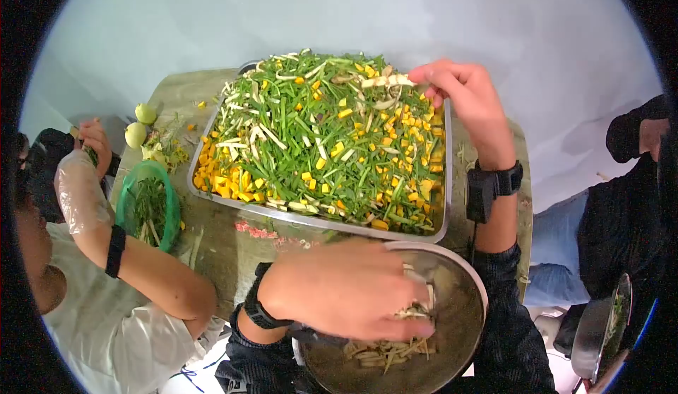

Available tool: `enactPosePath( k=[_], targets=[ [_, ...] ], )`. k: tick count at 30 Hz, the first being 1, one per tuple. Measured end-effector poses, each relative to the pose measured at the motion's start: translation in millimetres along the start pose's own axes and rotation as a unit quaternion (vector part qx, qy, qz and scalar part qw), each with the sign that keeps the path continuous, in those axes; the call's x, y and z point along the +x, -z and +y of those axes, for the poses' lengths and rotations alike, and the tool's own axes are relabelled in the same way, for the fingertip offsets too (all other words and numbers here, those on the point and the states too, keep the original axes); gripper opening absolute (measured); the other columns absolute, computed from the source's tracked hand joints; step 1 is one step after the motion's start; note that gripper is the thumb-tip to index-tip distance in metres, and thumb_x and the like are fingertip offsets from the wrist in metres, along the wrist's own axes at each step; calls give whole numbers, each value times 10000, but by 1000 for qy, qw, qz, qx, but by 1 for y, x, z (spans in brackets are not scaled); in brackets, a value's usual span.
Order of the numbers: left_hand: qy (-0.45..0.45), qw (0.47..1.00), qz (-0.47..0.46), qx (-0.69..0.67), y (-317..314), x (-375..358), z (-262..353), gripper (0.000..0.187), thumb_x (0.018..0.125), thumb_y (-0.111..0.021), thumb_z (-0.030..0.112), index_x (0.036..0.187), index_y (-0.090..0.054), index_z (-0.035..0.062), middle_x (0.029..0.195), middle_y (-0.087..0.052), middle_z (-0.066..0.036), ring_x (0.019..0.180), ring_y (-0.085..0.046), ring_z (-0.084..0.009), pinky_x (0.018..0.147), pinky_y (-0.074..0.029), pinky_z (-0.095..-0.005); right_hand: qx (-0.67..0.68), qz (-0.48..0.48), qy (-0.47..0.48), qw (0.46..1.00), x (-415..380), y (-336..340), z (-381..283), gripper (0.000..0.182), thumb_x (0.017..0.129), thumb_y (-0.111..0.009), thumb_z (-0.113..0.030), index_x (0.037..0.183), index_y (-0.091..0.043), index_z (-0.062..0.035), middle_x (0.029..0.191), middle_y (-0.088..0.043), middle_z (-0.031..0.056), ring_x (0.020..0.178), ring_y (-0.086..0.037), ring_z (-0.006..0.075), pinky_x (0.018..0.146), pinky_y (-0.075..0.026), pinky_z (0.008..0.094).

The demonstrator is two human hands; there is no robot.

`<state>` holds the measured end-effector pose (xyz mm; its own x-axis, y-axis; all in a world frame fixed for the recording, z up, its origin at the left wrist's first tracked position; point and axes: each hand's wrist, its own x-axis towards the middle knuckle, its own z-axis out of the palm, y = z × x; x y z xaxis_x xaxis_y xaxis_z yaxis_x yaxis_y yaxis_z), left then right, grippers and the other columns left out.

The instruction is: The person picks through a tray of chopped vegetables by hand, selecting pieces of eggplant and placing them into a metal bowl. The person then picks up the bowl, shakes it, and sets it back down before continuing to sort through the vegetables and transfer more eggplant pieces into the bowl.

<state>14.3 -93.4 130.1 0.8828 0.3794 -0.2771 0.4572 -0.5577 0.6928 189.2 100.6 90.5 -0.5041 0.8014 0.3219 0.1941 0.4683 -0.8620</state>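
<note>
Over the back right corner of a big metal tray (448,175), my right hand (462,93) pinches a pale vegetable strip (387,81). Chopped greens (304,125) are heaped in the tray with yellow cubes (233,182) and pale strips. My left hand (349,288) reaches into a metal bowl (459,323) in front of the tray, slightly blurred, its fingers bent over pale cut strips (385,351). Whether it grips any of them cannot be made out.
A co-worker in a white shirt (106,323) is at the left, by a green basket (171,214) of greens. Two pale round vegetables (135,134) lie behind it on the table (212,242). At the right are another person (621,217) and a metal pan (593,334).
</note>
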Motion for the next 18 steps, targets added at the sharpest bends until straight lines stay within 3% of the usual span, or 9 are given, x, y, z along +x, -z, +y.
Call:
enactPosePath(
  k=[1,3,4,5,7,12,13,15,18],
  targets=[
    [3,1000,3,7,2,-1,0,359,982,-607,351,1105,-662,18,919,-714,-172,809,-694,-361,700,-560,-458,-4,1,-2,1000,2,1,0,291,957,-582,-218,968,-782,-8,798,-705,23,708,-583,85,623,-469,247],
    [-126,986,61,-90,-5,-3,-1,328,977,-626,318,1149,-662,41,779,-707,-115,677,-686,-351,594,-547,-453,0,-4,10,1000,1,2,-2,299,961,-589,-240,961,-782,-12,760,-679,17,694,-575,85,612,-458,251],
    [-142,969,168,-112,-12,-3,-2,283,940,-670,250,1140,-672,50,830,-709,-117,711,-680,-350,618,-544,-444,5,-10,10,1000,1,2,-3,308,965,-597,-262,954,-782,-16,722,-654,12,680,-567,86,601,-446,254],
    [-142,969,167,-113,-12,-3,-9,283,940,-670,250,1140,-672,50,830,-709,-117,711,-680,-350,618,-544,-444,5,-10,9,1000,3,4,-5,308,965,-597,-262,954,-782,-16,722,-654,12,680,-567,86,601,-446,254],
    [-139,875,463,-19,-10,-1,-18,264,896,-701,173,1127,-682,46,910,-705,-135,809,-666,-347,715,-542,-426,-60,-94,15,994,-3,7,-8,333,963,-621,-309,940,-780,-17,708,-644,10,674,-558,88,595,-434,261],
    [177,793,553,182,3,-15,-48,268,878,-707,119,1130,-686,29,1024,-679,-153,967,-632,-334,891,-494,-409,-15,-188,-16,982,-14,-11,-25,370,989,-619,-323,914,-755,12,726,-650,18,716,-568,87,635,-452,267],
    [176,791,556,185,4,-14,-57,268,878,-707,119,1130,-686,29,1024,-679,-153,967,-632,-334,891,-494,-409,-17,-187,-12,982,-12,-11,-28,370,989,-619,-323,914,-755,12,726,-650,18,716,-568,87,635,-452,267],
    [161,793,576,117,2,-10,-75,261,891,-707,134,1127,-685,25,1036,-675,-152,962,-641,-319,869,-503,-395,-18,-223,-19,975,-15,-11,-35,250,988,-588,-156,1001,-740,41,966,-686,50,802,-548,92,733,-463,252],
    [149,799,581,42,-1,4,-86,231,908,-700,164,1075,-682,6,962,-700,-161,875,-664,-337,788,-522,-406,28,-228,16,973,-15,-15,-33,224,978,-596,-129,1035,-750,24,1030,-701,60,836,-579,97,735,-477,248]
  ],
)
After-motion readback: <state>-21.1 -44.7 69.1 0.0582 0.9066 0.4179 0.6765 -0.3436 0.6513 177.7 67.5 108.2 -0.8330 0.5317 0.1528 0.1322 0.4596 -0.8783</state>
